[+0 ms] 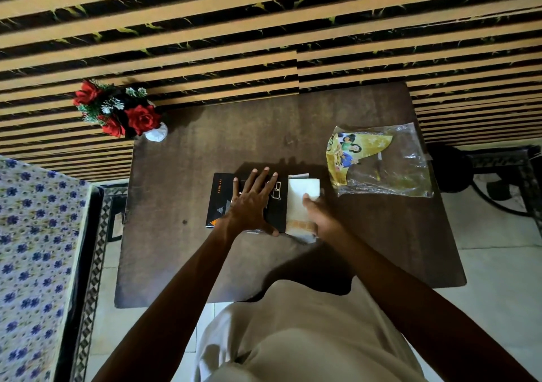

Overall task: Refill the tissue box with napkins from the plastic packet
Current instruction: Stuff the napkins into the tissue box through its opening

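My left hand (253, 202) lies flat, fingers spread, pinning the black tissue box (223, 202) on the table (181, 264). My right hand (318, 217) grips the napkins (302, 194), long axis running away from me, touching the box's right end.

black tissue box (223, 202), napkins (302, 202) beside, packet (381, 161) apart
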Tool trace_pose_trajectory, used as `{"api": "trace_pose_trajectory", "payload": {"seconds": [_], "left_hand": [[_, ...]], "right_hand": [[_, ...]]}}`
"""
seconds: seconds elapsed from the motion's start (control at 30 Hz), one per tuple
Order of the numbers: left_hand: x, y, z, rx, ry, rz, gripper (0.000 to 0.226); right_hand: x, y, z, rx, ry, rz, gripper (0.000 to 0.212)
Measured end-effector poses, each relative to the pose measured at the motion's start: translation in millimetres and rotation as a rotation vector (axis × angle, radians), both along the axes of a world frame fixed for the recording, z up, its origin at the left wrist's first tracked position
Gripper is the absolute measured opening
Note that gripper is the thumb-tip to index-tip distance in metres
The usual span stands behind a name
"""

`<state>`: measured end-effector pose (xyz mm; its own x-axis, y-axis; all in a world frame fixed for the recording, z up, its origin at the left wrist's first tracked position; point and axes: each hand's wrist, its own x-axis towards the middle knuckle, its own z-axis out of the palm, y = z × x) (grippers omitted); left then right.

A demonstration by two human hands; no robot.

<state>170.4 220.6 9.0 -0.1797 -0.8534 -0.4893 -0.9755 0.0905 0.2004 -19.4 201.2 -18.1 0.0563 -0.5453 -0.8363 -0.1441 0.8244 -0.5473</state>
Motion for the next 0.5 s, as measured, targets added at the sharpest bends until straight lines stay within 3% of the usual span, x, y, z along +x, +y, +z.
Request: {"api": "trace_pose_trajectory", "payload": {"seconds": [0.17, 0.37, 0.5], "left_hand": [[1.3, 1.9, 1.3, -0.005, 0.024, 0.005, 0.146], [2.0, 2.0, 4.4, 0.008, 0.044, -0.002, 0.144], [1.7, 2.1, 5.2, 0.007, 0.049, -0.003, 0.144]], "right_hand": [[28.3, -8.3, -23.1, 0.07, -0.108, -0.011, 0.045], [21.8, 7.1, -8.5, -0.037, -0.019, 0.04, 0.04], [21.1, 12.2, -10.3, -0.012, -0.077, 0.134, 0.066]]}}
